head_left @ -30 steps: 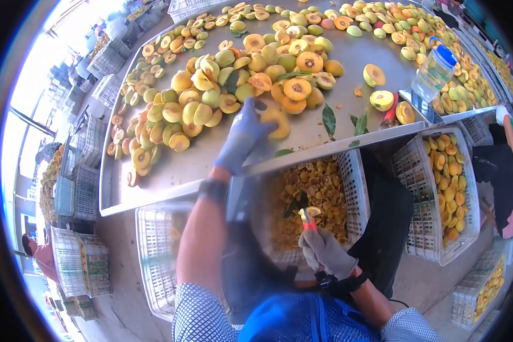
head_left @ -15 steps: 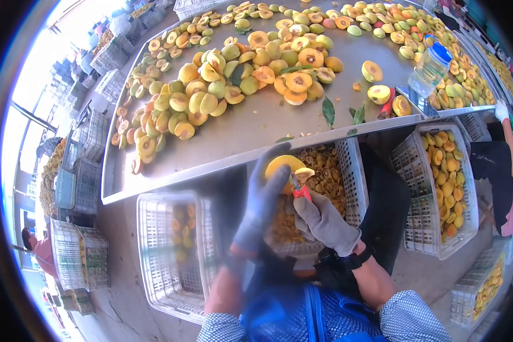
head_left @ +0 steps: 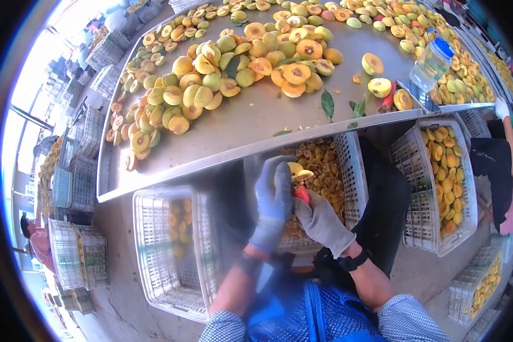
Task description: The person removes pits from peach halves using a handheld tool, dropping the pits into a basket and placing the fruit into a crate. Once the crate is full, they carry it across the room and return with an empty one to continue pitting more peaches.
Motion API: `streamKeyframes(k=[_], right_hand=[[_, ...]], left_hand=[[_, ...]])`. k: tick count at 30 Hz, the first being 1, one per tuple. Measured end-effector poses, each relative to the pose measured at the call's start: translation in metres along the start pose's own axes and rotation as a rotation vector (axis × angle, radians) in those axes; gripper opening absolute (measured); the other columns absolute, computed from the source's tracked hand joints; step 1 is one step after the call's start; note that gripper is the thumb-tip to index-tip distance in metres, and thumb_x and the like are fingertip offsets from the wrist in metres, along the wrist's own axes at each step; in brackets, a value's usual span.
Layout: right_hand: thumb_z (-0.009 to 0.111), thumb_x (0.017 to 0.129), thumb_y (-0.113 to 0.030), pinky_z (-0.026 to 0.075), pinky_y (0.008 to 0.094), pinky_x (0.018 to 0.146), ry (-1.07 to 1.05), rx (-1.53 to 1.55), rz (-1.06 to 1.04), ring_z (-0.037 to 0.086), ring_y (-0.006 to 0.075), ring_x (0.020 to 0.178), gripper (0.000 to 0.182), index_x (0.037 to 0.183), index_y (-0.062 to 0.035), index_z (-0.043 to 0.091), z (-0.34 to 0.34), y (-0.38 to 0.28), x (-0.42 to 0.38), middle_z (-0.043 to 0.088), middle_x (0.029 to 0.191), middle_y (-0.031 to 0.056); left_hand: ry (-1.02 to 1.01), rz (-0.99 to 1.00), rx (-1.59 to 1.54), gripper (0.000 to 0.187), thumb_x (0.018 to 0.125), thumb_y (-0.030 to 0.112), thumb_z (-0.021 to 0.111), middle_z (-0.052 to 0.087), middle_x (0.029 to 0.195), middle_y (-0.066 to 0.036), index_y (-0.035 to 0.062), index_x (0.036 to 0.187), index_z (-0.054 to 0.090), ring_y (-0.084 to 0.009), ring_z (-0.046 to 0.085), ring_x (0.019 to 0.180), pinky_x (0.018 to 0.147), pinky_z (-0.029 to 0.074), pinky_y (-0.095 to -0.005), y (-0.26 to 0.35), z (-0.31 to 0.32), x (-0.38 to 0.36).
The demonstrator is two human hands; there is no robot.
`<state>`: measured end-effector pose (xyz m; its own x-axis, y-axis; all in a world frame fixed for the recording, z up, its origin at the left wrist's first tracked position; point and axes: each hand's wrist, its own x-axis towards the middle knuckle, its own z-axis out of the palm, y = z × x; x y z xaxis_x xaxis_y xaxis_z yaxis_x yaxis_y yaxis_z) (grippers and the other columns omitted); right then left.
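My left hand (head_left: pixel 272 196), in a grey-blue glove, is wrapped round a yellow peach half (head_left: pixel 294 167), mostly hidden behind its fingers. In my right hand (head_left: pixel 323 221), also gloved, is a red-handled pitting knife (head_left: pixel 301 194). Its blade is hidden now by the fruit and fingers. A cut piece of peach (head_left: pixel 303 175) stands out at the tool's end. Both hands are close together, below the front edge of the metal table (head_left: pixel 256 128) and above a crate (head_left: pixel 352 179) of small brownish fruit pieces.
Halved peaches (head_left: pixel 202 80) are heaped on the table, with loose leaves (head_left: pixel 328 105). A blue-lidded jug (head_left: pixel 431 64) stands at the right, near another red-handled tool (head_left: pixel 389 97). White crates (head_left: pixel 145 251) flank my legs; the right crate (head_left: pixel 433 228) holds peaches. A co-worker's gloved hand (head_left: pixel 501 109) shows far right.
My left hand has turned and closed further round the peach half, covering more of it. The tool's metal shaft, visible before, is now hidden. The view has shifted slightly.
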<state>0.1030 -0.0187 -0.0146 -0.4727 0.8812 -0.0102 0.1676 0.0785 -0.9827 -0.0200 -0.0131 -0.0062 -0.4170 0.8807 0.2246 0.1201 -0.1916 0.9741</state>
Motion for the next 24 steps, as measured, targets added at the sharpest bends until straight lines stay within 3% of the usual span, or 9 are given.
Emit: streamKeyframes(k=[2,4,5,7,11,16,19,21,24], right_hand=[[0.046,0.100,-0.038,0.046,0.0330,0.067,-0.003,-0.016,-0.028,0.055,0.0182,0.070,0.040,0.103,0.0002,0.058,-0.004,0.000,0.001,0.061,0.079,0.0077],[0.049,0.096,-0.046,0.047,0.0358,0.082,-0.205,0.205,0.227,0.063,0.0258,0.095,0.047,0.107,-0.0021,0.060,-0.010,-0.009,0.003,0.066,0.096,0.0161],[0.049,0.096,-0.046,0.047,0.0358,0.082,-0.202,0.209,0.228,0.063,0.0258,0.095,0.047,0.107,-0.0021,0.060,-0.005,-0.004,0.002,0.066,0.096,0.0161],[0.047,0.100,-0.037,0.042,0.0276,0.059,0.044,0.170,0.010,0.048,0.0095,0.065,0.037,0.101,-0.0019,0.059,0.010,0.008,-0.002,0.055,0.073,0.0004],[0.048,0.100,-0.036,0.041,0.0269,0.058,0.047,0.159,0.090,0.048,0.0084,0.065,0.036,0.102,-0.0027,0.060,0.002,0.001,-0.006,0.055,0.073,-0.0006],[0.046,0.100,-0.037,0.044,0.0310,0.061,-0.075,0.362,0.209,0.051,0.0118,0.068,0.039,0.103,-0.0010,0.059,-0.012,-0.002,0.000,0.057,0.074,0.0038],[0.046,0.100,-0.038,0.045,0.0333,0.064,-0.032,0.037,-0.022,0.052,0.0139,0.069,0.039,0.103,-0.0011,0.059,-0.015,0.000,0.004,0.057,0.075,0.0059],[0.046,0.099,-0.038,0.045,0.0343,0.065,-0.024,-0.009,-0.040,0.054,0.0155,0.070,0.039,0.102,-0.0011,0.059,-0.012,0.001,0.002,0.057,0.074,0.0070],[0.046,0.099,-0.038,0.045,0.0345,0.066,-0.065,-0.032,-0.017,0.056,0.0173,0.071,0.039,0.100,-0.0011,0.058,-0.012,-0.002,-0.006,0.057,0.073,0.0069]], left_hand=[[-0.015,0.021,-0.001,0.024,0.099,0.018,0.046,0.061,0.091,-0.005,0.0011,0.111,0.059,-0.0103,0.056,0.079,0.072,0.047,-0.0253,-0.003,0.000,0.000],[-0.007,-0.062,0.003,0.025,0.100,0.019,0.045,0.062,0.090,-0.006,0.0014,0.112,0.058,-0.0117,0.057,0.078,0.072,0.047,-0.0259,0.000,0.001,-0.001],[-0.011,-0.063,0.006,0.025,0.100,0.019,0.045,0.062,0.090,-0.006,0.0014,0.112,0.058,-0.0117,0.057,0.078,0.072,0.047,-0.0259,-0.001,0.001,-0.002],[-0.030,-0.156,-0.042,0.027,0.101,0.022,0.043,0.062,0.095,-0.007,0.0018,0.113,0.057,-0.0137,0.058,0.082,0.076,0.048,-0.0273,-0.004,0.003,-0.003],[0.016,-0.159,-0.049,0.031,0.102,0.026,0.040,0.059,0.107,-0.006,0.0022,0.110,0.058,-0.0125,0.054,0.097,0.087,0.044,-0.0270,0.005,0.015,-0.007],[0.010,-0.084,-0.052,0.028,0.101,0.023,0.041,0.058,0.105,-0.006,0.0023,0.109,0.058,-0.0132,0.054,0.097,0.087,0.044,-0.0272,0.007,0.022,-0.004],[-0.017,0.034,0.050,0.025,0.101,0.020,0.042,0.057,0.102,-0.006,0.0026,0.107,0.058,-0.0135,0.054,0.095,0.086,0.044,-0.0273,-0.003,0.016,-0.002],[-0.057,0.150,0.178,0.022,0.100,0.019,0.044,0.057,0.096,-0.005,0.0021,0.103,0.059,-0.0118,0.053,0.091,0.083,0.044,-0.0267,0.002,0.010,-0.001],[-0.143,0.078,0.147,0.024,0.100,0.019,0.045,0.056,0.092,-0.002,0.0011,0.097,0.060,-0.0095,0.052,0.087,0.080,0.044,-0.0256,0.004,0.001,-0.004]])
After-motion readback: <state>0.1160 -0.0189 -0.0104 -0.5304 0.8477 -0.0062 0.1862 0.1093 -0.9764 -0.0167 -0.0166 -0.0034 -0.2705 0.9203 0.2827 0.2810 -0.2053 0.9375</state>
